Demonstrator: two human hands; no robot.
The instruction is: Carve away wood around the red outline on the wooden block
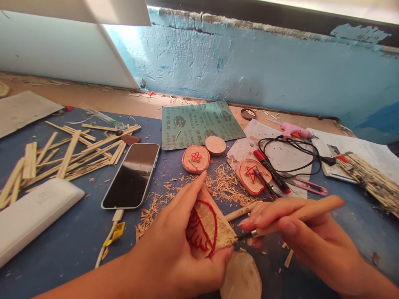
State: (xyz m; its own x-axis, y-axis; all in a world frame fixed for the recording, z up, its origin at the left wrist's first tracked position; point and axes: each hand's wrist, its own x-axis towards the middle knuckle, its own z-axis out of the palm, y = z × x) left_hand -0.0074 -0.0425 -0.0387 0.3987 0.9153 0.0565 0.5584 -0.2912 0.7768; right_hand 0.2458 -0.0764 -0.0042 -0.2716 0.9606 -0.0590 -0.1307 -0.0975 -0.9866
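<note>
My left hand [174, 245] grips a wooden slice [207, 226] with a red drawn outline, tilted up from the blue table. My right hand [299, 236] is closed around a wooden-handled carving tool [308, 209]; its metal tip touches the slice's right edge. Another plain wood slice [241, 276] lies just below, under the hands. Wood shavings [224, 182] are scattered behind the slice.
A phone [132, 174] on a cable lies left of centre, beside loose wooden sticks [68, 151] and a white case [31, 214]. Farther back are green sandpaper [199, 122], a flower slice [195, 159], a star slice [252, 175], a pink glue gun [293, 131], black cable [296, 155], snips [308, 186].
</note>
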